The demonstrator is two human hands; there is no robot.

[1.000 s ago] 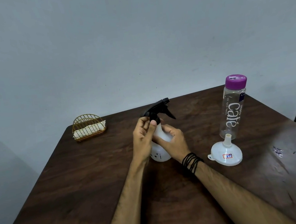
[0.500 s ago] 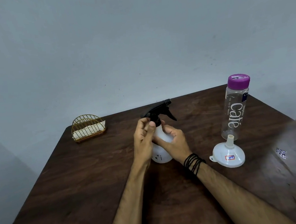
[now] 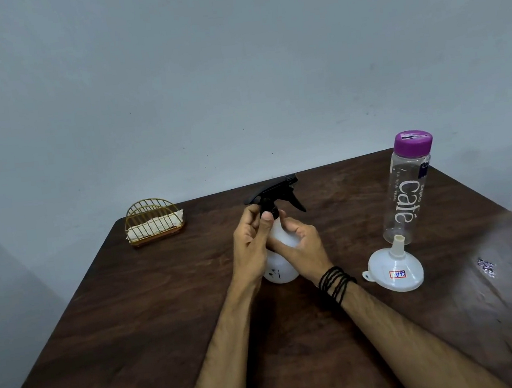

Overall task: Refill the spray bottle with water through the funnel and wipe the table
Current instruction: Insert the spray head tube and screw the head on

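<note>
Dark wooden table (image 3: 136,332) against a plain grey-blue wall (image 3: 204,73) (dim, even light)

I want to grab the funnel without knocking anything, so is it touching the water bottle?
Cannot tell. In the head view the funnel spout overlaps the water bottle base, so no gap or contact shows plainly.

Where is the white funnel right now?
In the head view the funnel sits upside down on the table, on the person's right, just in front of the purple-capped water bottle and right of the spray bottle.
</note>
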